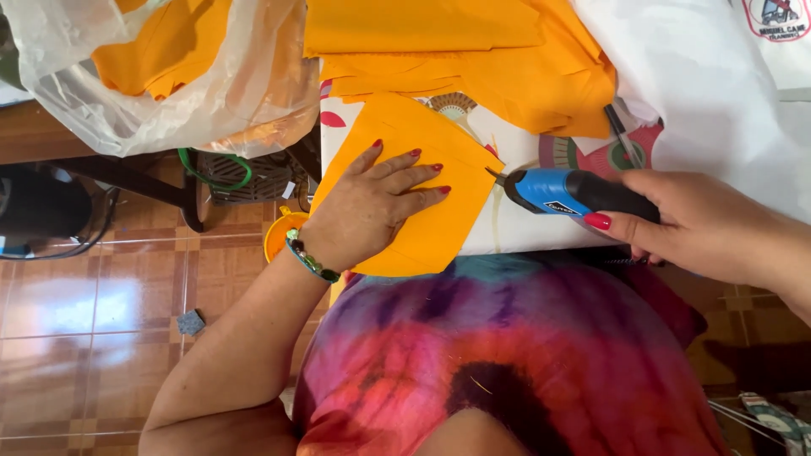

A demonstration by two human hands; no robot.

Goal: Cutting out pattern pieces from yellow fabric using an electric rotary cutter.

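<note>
Tie-dye shirt (524,355) | left hand (376,211) spread flat on orange fabric piece (439,228) | right hand (701,224) clenched around blue-black electric cutter (574,192), blade at fabric edge

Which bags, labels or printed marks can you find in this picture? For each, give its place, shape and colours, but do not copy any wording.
Clear plastic bag: upper left, crumpled, see-through, with orange fabric inside.
White bag or sheet: upper right, large, plain white, smooth.
Printed emblem: top right corner on the white material, rounded, red outline with a blue and dark picture; partly cut off.
Small label: on the blue and black cutting tool held by the right hand, a narrow dark strip.
</note>
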